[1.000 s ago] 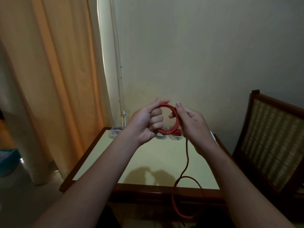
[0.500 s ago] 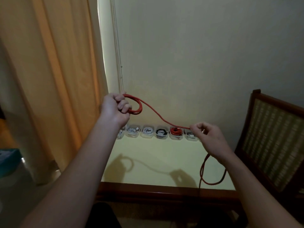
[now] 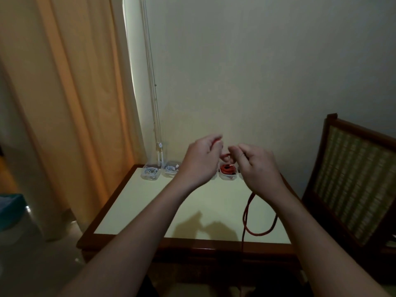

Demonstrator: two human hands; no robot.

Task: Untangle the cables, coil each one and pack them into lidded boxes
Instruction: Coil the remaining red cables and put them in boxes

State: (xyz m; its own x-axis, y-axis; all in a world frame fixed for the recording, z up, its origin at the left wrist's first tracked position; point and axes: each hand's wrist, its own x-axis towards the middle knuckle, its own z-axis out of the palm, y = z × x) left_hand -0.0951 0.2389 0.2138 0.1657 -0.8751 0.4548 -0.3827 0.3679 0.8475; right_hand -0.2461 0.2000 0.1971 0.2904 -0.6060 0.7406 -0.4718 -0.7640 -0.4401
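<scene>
Head view: both hands are raised close together above the pale yellow wood-edged table (image 3: 160, 206), likely so the thin red cable (image 3: 259, 234) winds clear of it. Curled fingers of the left hand (image 3: 200, 159) grasp the small loops; the right hand (image 3: 257, 166) pinches the strand beside them. Slack hangs below the right wrist, looping over the table's front edge.

The table (image 3: 171, 200) middle and left front are lying open for passing, while clear boxes (image 3: 151, 173) are lining the back edge against the wall (image 3: 257, 82), a red cable (image 3: 244, 213) loop is draping over the right front, a chair (image 3: 353, 179) is closing off the right, and a curtain (image 3: 75, 103) is hanging at the left.
</scene>
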